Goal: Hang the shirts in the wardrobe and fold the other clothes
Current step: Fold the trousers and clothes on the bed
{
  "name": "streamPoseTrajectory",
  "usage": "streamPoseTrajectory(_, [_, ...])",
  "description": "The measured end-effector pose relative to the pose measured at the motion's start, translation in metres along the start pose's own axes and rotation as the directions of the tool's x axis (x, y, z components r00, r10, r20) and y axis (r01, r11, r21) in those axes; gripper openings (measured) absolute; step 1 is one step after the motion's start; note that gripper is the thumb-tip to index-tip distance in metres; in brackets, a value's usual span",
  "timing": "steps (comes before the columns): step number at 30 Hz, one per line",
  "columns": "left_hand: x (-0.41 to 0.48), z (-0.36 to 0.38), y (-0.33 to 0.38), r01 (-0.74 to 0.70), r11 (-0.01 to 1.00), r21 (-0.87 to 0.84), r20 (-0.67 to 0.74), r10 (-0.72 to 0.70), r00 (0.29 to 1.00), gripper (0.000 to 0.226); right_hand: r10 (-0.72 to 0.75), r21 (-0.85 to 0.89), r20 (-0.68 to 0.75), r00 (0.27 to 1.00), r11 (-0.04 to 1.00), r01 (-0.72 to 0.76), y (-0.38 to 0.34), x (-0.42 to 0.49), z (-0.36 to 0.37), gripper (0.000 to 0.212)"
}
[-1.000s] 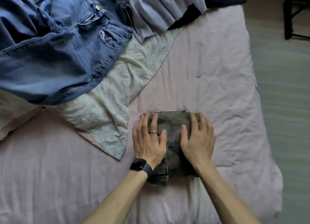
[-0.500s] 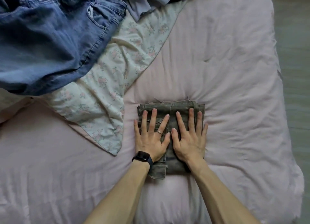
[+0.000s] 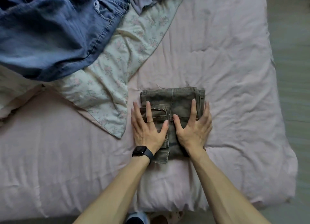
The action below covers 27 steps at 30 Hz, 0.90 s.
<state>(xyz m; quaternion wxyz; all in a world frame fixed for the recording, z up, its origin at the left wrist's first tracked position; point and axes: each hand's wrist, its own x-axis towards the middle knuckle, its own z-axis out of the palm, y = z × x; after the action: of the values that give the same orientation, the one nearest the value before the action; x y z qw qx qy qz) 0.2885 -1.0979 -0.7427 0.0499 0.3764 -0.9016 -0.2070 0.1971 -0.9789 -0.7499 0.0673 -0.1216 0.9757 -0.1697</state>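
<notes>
We log the folded grey-green trousers (image 3: 174, 99) on the pink duvet (image 3: 234, 69), just right of a floral garment (image 3: 109, 78). Our left hand (image 3: 147, 131) and right hand (image 3: 192, 129) press flat on them, side by side, fingers straight and splayed, gripping nothing. Fabric hides some fingers. Blue jeans (image 3: 50, 31) lie well apart, upper left.

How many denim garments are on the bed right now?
2. Unfolded blue jeans at the far left; folded grey-green denim garment in the middle, under the left hand and right hand. Others may be hidden past the top edge.
</notes>
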Motion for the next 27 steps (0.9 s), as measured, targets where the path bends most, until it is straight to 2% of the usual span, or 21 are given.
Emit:
streamPoseTrajectory(3, [-0.004, -0.017, 0.012, 0.227, 0.973, -0.034, 0.201, -0.216, 0.955, 0.097, 0.035, -0.031, 0.097, 0.995, 0.999, -0.033, -0.007, -0.007, -0.013, 0.087])
streamPoseTrajectory(5, [0.003, -0.023, 0.014, 0.28, 0.96, -0.024, 0.26, -0.265, 0.929, 0.099, 0.051, -0.061, 0.14, 0.989, 0.997, -0.043, -0.012, -0.005, -0.021, 0.087])
streamPoseTrajectory(12, [0.015, -0.023, 0.012, 0.253, 0.964, 0.079, 0.31, -0.265, 0.913, 0.099, 0.148, -0.079, 0.199, 0.969, 0.988, -0.134, -0.016, -0.007, -0.022, 0.084])
streamPoseTrajectory(15, [0.018, -0.02, 0.013, 0.291, 0.956, 0.044, 0.343, -0.288, 0.894, 0.099, 0.163, -0.066, 0.202, 0.966, 0.986, -0.152, -0.019, -0.005, -0.019, 0.085])
streamPoseTrajectory(22, [0.016, -0.028, 0.024, 0.354, 0.935, -0.004, 0.327, -0.333, 0.884, 0.098, 0.193, 0.042, 0.25, 0.949, 0.977, -0.21, -0.013, 0.006, -0.034, 0.089])
streamPoseTrajectory(27, [0.024, -0.035, 0.027, 0.416, 0.906, -0.072, 0.388, -0.359, 0.849, 0.097, 0.269, -0.021, 0.315, 0.91, 0.961, -0.277, -0.023, 0.007, -0.039, 0.092])
